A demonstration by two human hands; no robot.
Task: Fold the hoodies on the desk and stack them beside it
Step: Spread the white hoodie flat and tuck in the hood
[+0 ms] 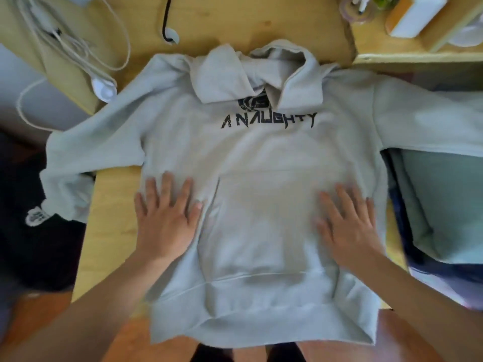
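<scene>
A light grey hoodie (pixel 261 158) lies face up on the wooden desk (pixel 112 205), its long axis running away from the person: hood beyond the fingertips, hem hanging off the near edge. The left hand (pixel 167 218) and right hand (pixel 347 226) press flat on it beside the pocket, fingers straight and spread, gripping nothing. Sleeves reach outward past each hand.

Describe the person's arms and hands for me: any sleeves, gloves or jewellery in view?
Both forearms are bare up to the frame edge, with no sleeve showing. The left hand and right hand wear no gloves. No rings, watch or wristband can be made out, though the picture is somewhat blurred.
</scene>
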